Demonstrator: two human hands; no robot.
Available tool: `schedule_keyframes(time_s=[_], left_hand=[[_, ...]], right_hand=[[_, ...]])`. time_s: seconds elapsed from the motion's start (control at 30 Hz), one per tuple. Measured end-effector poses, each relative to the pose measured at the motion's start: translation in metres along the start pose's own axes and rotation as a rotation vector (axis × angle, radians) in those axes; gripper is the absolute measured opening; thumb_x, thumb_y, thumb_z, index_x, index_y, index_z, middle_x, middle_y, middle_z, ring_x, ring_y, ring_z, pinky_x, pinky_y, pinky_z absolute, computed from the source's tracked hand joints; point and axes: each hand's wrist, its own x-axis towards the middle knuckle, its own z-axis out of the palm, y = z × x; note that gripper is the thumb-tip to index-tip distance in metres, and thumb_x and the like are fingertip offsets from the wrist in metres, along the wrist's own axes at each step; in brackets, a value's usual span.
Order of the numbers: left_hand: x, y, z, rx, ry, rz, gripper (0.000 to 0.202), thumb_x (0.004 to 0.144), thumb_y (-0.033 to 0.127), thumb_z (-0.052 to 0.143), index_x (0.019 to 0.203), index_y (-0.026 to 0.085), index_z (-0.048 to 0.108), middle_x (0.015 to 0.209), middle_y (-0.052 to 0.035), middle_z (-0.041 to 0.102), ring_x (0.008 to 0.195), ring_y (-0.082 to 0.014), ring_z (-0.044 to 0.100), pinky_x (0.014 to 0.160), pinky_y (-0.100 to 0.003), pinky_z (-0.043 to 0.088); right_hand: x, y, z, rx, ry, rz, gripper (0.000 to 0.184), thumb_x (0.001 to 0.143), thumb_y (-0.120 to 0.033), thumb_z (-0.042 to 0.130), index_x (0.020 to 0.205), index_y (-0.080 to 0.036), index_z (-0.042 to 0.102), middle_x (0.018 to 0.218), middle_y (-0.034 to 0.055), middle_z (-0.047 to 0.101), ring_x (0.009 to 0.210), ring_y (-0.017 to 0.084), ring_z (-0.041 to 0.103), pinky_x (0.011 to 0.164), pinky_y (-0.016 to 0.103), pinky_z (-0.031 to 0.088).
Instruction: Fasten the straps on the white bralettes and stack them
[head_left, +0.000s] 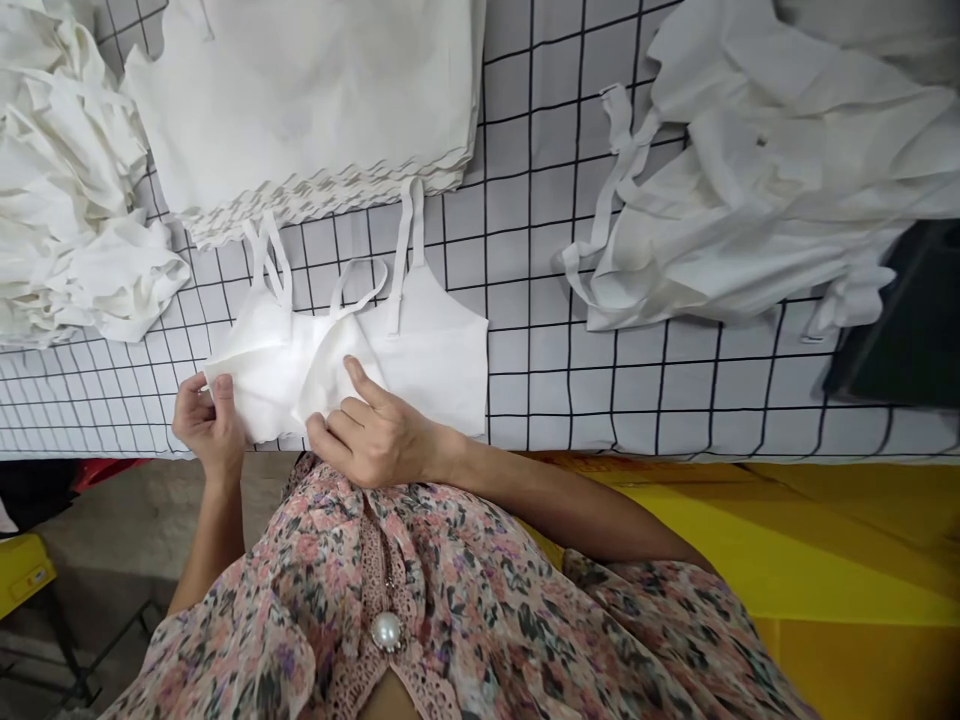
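Observation:
A small white strapped top point(420, 350) lies on the grid-patterned table point(675, 390) at its near edge, partly folded over on its left side. My left hand point(206, 425) pinches the top's lower left corner, fingers closed on the fabric. My right hand point(371, 430) grips the folded lower edge near the middle, thumb pressed flat on the cloth. The thin shoulder straps point(405, 245) stretch away from me toward a stack of folded white pieces.
A neat stack of folded white garments point(315, 100) sits behind the top. A crumpled white pile point(67, 200) lies at the left, and loose white garments with straps point(750, 190) at the right. A dark object point(907, 320) rests at the right edge. Yellow surface point(825, 560) below the table.

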Motion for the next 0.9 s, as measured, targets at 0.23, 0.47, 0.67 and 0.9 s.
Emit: schedule_keyframes(time_s=[0.23, 0.47, 0.67, 0.9], left_hand=[[0.034, 0.011, -0.04, -0.232, 0.219, -0.051, 0.046, 0.064, 0.047, 0.094, 0.078, 0.017, 0.062, 0.068, 0.0029, 0.06, 0.065, -0.0092, 0.054, 0.06, -0.02, 0.045], [0.075, 0.006, -0.079, -0.242, 0.325, 0.005, 0.041, 0.054, 0.046, 0.087, 0.068, 0.02, 0.058, 0.07, 0.0021, 0.061, 0.071, -0.0123, 0.058, 0.074, -0.028, 0.053], [0.13, -0.001, -0.142, -0.178, 0.333, 0.171, 0.034, 0.06, 0.049, 0.074, 0.072, 0.022, 0.057, 0.074, 0.0043, 0.057, 0.077, -0.0118, 0.055, 0.096, -0.035, 0.055], [0.125, -0.071, -0.158, -0.008, 0.07, -0.336, 0.057, 0.041, 0.049, 0.098, 0.069, 0.018, 0.06, 0.059, 0.0018, 0.063, 0.057, -0.0114, 0.054, 0.046, -0.023, 0.048]], right_hand=[[0.052, -0.023, 0.023, 0.143, -0.06, -0.135, 0.034, 0.108, -0.007, 0.039, 0.097, -0.017, 0.07, 0.064, -0.0044, 0.061, 0.056, 0.01, 0.051, 0.11, 0.054, 0.061], [0.106, -0.04, 0.048, 0.406, -0.387, 0.101, 0.037, 0.106, 0.0, 0.031, 0.121, -0.014, 0.062, 0.08, 0.0009, 0.069, 0.072, 0.014, 0.061, 0.102, 0.051, 0.057], [0.162, -0.032, 0.047, 0.86, -0.324, 0.388, 0.026, 0.118, -0.029, 0.037, 0.129, -0.019, 0.058, 0.118, 0.0016, 0.077, 0.094, 0.011, 0.07, 0.086, 0.025, 0.051], [0.124, -0.034, 0.087, 1.126, -0.305, 0.887, 0.046, 0.101, -0.011, 0.05, 0.147, -0.018, 0.055, 0.088, -0.0028, 0.075, 0.067, 0.012, 0.064, 0.083, 0.027, 0.058]])
